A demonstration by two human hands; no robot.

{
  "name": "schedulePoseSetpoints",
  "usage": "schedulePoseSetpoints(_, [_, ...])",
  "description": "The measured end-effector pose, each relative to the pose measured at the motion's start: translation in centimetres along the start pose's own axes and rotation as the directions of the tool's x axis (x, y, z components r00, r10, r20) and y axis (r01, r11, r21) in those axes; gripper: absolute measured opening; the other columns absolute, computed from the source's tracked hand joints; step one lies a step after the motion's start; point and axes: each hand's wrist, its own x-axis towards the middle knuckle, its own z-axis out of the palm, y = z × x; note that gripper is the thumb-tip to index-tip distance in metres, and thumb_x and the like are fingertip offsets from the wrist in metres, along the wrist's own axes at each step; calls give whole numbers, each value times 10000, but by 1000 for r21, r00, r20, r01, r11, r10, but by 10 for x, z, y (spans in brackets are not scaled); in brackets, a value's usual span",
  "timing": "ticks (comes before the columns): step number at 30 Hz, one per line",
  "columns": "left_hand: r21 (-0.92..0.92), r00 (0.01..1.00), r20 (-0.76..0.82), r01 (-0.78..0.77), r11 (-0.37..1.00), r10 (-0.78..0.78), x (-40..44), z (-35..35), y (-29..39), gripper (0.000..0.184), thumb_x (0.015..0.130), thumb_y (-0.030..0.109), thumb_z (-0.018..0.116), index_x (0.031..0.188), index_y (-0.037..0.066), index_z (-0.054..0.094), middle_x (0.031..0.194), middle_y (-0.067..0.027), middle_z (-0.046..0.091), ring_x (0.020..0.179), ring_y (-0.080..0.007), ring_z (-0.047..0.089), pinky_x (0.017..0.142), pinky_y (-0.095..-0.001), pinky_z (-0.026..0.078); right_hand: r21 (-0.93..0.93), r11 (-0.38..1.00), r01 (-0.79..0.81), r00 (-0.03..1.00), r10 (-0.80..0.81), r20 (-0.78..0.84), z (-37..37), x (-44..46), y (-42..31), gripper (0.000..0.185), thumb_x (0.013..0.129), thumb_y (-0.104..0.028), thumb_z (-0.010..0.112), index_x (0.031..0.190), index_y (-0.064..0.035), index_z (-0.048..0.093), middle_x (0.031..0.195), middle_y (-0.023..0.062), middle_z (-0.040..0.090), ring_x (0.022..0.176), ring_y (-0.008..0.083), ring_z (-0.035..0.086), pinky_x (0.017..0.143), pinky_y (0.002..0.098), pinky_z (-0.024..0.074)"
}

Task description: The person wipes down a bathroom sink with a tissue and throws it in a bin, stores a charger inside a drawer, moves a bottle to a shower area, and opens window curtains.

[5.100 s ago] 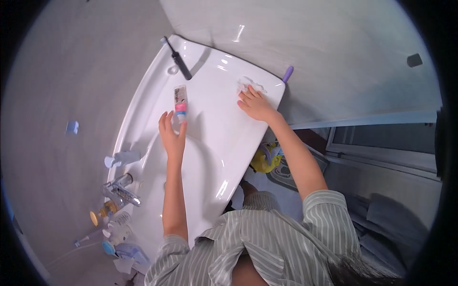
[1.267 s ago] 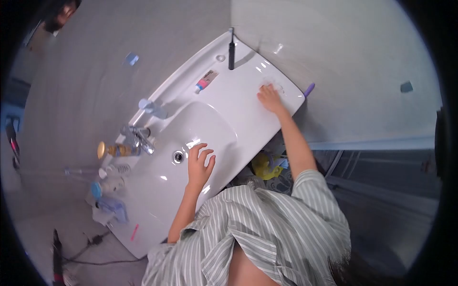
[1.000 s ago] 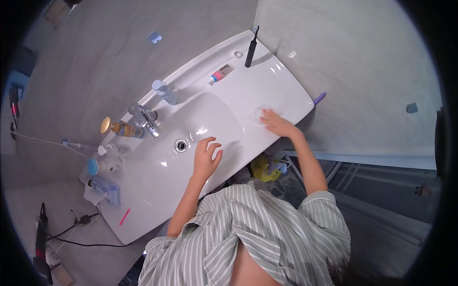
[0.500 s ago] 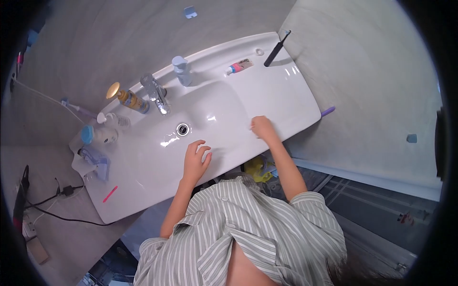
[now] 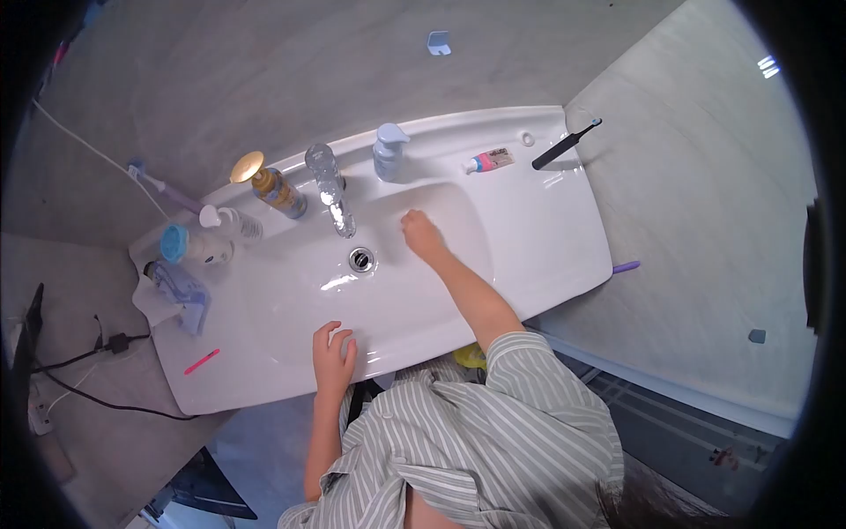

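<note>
My right hand (image 5: 421, 234) is over the white sink (image 5: 546, 247), above the right part of the basin and closest to the clear faucet (image 5: 330, 187) and the drain (image 5: 361, 259). Its fingers are curled closed, and whatever they may hold is hidden. Near the front rim, my left hand (image 5: 332, 355) hovers with fingers loosely bent and apart, holding nothing. Behind the basin stands a pale blue pump bottle (image 5: 388, 157), with a gold pump bottle (image 5: 280, 194) left of the faucet.
A toothpaste tube (image 5: 495, 160) and a black electric toothbrush (image 5: 557, 152) lie on the right ledge. On the left are a white pump bottle (image 5: 240, 224), a blue-capped jar (image 5: 201, 247), a tissue pack (image 5: 181, 298) and a pink stick (image 5: 202, 361). Black cables (image 5: 115, 345) run beside the sink.
My right hand has moved left from the right ledge to over the basin, nearer the faucet. My left hand has drawn back toward the front rim. The view has shifted.
</note>
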Motion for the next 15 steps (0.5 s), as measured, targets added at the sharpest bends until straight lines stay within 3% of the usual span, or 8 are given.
schedulePoseSetpoints(1, [2,999,13,35,999,-35,-5,-1,-6,173,809,75,672,977,37,653,1178,-155,576,1103,-341,544,934,-426,453,2,1000,-3,1000,3,7,2,-4,-5,98,817,-76,621,880,-2,639,942,164,611,937,354,604,838,445,508])
schedulePoseSetpoints(3, [-16,999,7,34,999,-34,-11,-1,-15,175,812,76,670,981,35,653,1180,-156,576,1107,-343,542,934,-425,452,39,993,-114,967,102,232,-4,-15,-16,88,818,-76,620,842,0,656,942,176,618,930,359,613,819,451,519])
schedulePoseSetpoints(8, [-59,999,-17,-38,998,37,-10,-16,-18,185,814,75,669,991,26,649,1174,-162,579,1093,-346,549,920,-427,454,-34,998,60,847,-33,531,-26,-80,-10,242,819,-196,597,751,23,672,806,210,660,850,375,643,744,452,532])
schedulePoseSetpoints(10, [-56,999,-44,-34,998,32,-6,-26,-22,187,812,77,671,990,26,649,1169,-161,581,1087,-347,552,914,-426,457,-3,981,-193,656,131,743,-66,-81,-43,317,818,-230,560,700,51,646,677,203,638,726,362,646,680,452,520])
schedulePoseSetpoints(11, [-58,997,-59,-49,997,45,-6,-33,-25,188,811,78,673,989,26,648,1164,-160,583,1081,-348,554,907,-425,459,1,984,-177,649,116,752,-67,-77,-57,317,818,-230,560,700,51,646,677,203,638,726,362,646,680,452,520])
schedulePoseSetpoints(13, [-43,996,-77,-45,998,42,-6,-46,-35,190,808,81,675,989,28,647,1154,-155,586,1075,-348,554,899,-425,462,32,894,-447,425,181,887,-59,-69,-78,333,840,-224,538,691,54,646,585,142,592,587,274,604,616,399,509])
schedulePoseSetpoints(14, [-42,996,-81,-44,998,41,-8,-53,-39,193,806,82,676,990,29,648,1156,-154,584,1076,-347,553,900,-426,461,34,899,-437,419,170,892,-49,-66,-93,333,840,-224,538,691,54,646,585,142,592,587,274,604,616,399,509])
schedulePoseSetpoints(15, [-42,995,-86,-45,998,41,-12,-60,-42,196,805,83,677,991,30,648,1157,-152,583,1078,-346,551,902,-427,460,206,852,-480,369,-17,929,-31,-63,-108,317,847,-220,541,706,42,651,575,101,570,566,223,573,603,368,502])
